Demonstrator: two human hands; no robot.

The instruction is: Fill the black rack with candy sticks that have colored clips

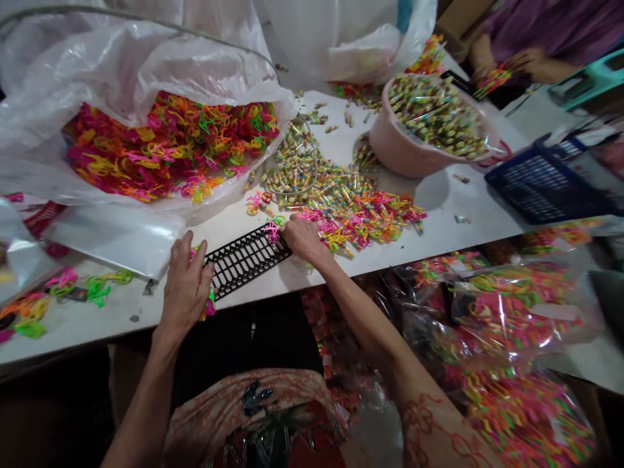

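Note:
A black plastic grid tray (244,260) lies on the white table (453,201) near its front edge. My left hand (185,286) rests on the tray's left end, with small pink and green plastic pieces under its fingers. My right hand (303,237) is at the tray's right end, its fingers closed on a pink plastic piece (272,231) that sits on the tray. Just right of that hand spreads a pile of neon plastic shapes and wrapped candy sticks (355,208).
A big clear bag of neon plastic shapes (170,146) lies open at the back left. A pink bowl of candy sticks (429,127) stands back right, a blue basket (541,182) beyond it. Filled clear bags (511,312) sit at the right. Another person's hands (517,65) work far right.

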